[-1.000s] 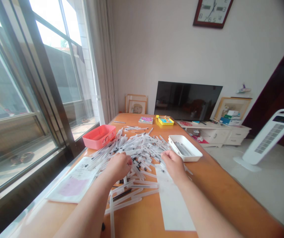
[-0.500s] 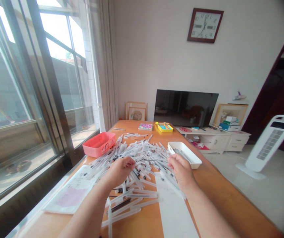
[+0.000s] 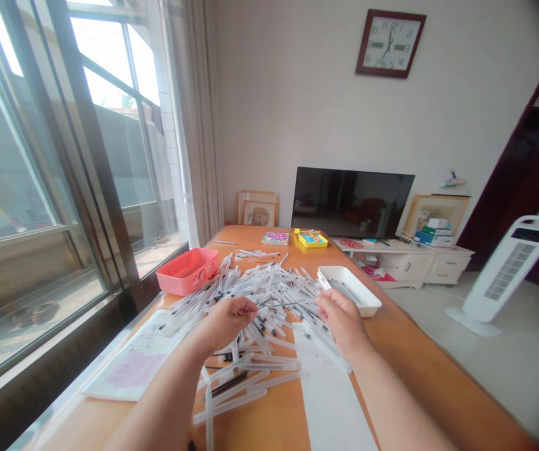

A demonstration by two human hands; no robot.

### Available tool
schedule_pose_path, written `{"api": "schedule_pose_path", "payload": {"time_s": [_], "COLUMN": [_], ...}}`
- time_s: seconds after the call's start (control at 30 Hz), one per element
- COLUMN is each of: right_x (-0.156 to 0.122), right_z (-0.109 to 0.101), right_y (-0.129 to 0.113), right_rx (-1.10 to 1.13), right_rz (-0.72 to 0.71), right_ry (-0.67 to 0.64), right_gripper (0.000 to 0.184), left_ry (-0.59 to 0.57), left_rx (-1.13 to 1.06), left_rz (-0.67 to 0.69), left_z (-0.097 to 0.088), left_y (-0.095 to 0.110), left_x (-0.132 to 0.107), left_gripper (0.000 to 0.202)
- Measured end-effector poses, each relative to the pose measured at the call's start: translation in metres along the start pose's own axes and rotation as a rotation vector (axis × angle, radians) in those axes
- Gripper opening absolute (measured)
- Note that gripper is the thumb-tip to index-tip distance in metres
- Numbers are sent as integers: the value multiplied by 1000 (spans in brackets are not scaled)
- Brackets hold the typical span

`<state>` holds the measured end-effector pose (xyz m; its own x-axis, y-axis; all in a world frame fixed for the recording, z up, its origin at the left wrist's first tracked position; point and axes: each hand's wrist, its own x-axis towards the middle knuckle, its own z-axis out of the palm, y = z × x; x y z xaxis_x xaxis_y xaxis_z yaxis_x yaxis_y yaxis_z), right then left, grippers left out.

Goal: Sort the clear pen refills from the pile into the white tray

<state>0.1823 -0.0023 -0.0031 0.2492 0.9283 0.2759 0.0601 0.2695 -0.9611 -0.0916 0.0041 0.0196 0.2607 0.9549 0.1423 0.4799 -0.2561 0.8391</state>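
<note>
A large heap of clear plastic pen barrels (image 3: 269, 288) covers the middle of the orange wooden table (image 3: 429, 388). My left hand (image 3: 227, 319) hovers over the heap, its fingers pinched on a thin dark refill (image 3: 281, 305) that points right. My right hand (image 3: 342, 321) is closed around a clear pen barrel (image 3: 330, 344), whose end sticks out toward me. The refill's tip lies just short of my right hand.
A white tray (image 3: 368, 304) with a few pens stands at the right of the heap, a pink tray (image 3: 187, 270) at the left. White paper sheets (image 3: 330, 401) lie under my forearms. Small boxes (image 3: 313, 238), a TV (image 3: 351, 197) and a fan (image 3: 509, 266) are beyond.
Both hands have lifted off the heap, the left now pinching a refill and the right holding a barrel. The camera tilted up a little.
</note>
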Motion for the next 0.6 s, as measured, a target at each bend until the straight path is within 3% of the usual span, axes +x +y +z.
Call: {"api": "schedule_pose_path", "payload": {"time_s": [0.37,0.6], "right_x": [-8,-24], "right_z": [10,27], "right_y": [-13,-14], "right_rx": [42,-156], "right_rz": [4,-169], "right_ry": [-88,-228], "right_gripper": [28,28], "left_ry": [-269,-311], "left_rx": [-319,-425], "left_rz": [-76,-116], "left_z": [1,12], "left_y": [14,29], "left_x": [-10,-13], "left_gripper": [31,34]}}
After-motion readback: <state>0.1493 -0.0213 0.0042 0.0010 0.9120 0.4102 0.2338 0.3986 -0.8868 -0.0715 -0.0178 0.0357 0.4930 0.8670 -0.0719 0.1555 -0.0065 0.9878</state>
